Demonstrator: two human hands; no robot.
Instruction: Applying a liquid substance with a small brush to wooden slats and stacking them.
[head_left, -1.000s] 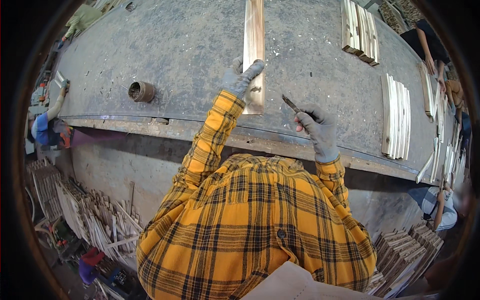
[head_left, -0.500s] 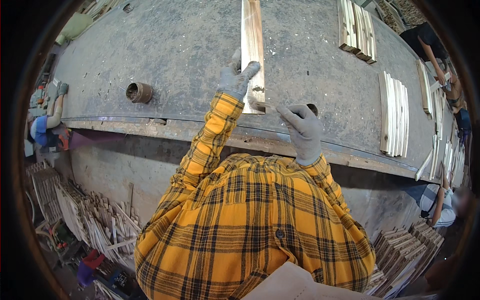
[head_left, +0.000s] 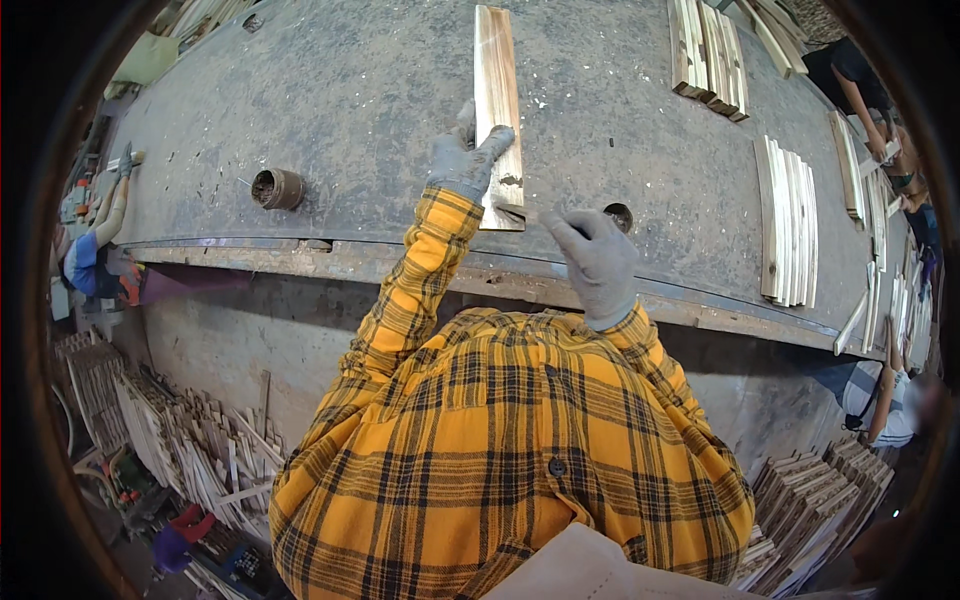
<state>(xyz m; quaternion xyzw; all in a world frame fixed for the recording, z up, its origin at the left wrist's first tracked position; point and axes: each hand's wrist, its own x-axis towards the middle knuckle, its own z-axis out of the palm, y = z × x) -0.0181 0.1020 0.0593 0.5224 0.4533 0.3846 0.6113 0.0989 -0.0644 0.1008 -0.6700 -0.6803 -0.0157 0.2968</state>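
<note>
A pale wooden board [head_left: 497, 80] lies lengthwise away from me on the worktable, with a dark knot [head_left: 510, 181] close to its near end. My left hand [head_left: 468, 158], in a grey glove, holds the board, thumb across its top face and fingers along its left edge. In my right hand [head_left: 600, 262], also gloved in grey, a small putty knife [head_left: 516, 212] is pinched, its blade at the near end of the board. My fingers hide most of its handle. Just beyond that hand is a round tin [head_left: 619, 216], partly covered by it.
A tin of brown paste [head_left: 277, 188] stands on the grey worktable [head_left: 380, 90] to the left. Board stacks lie at the far right [head_left: 708, 60] and right [head_left: 788, 222]. Co-workers are at the left [head_left: 88, 262] and right [head_left: 882, 405]. Wood strips [head_left: 200, 440] are heaped below.
The board has shifted slightly left and its far end now shows. My right hand has moved a little left with the putty knife, uncovering more of the tin behind it.
</note>
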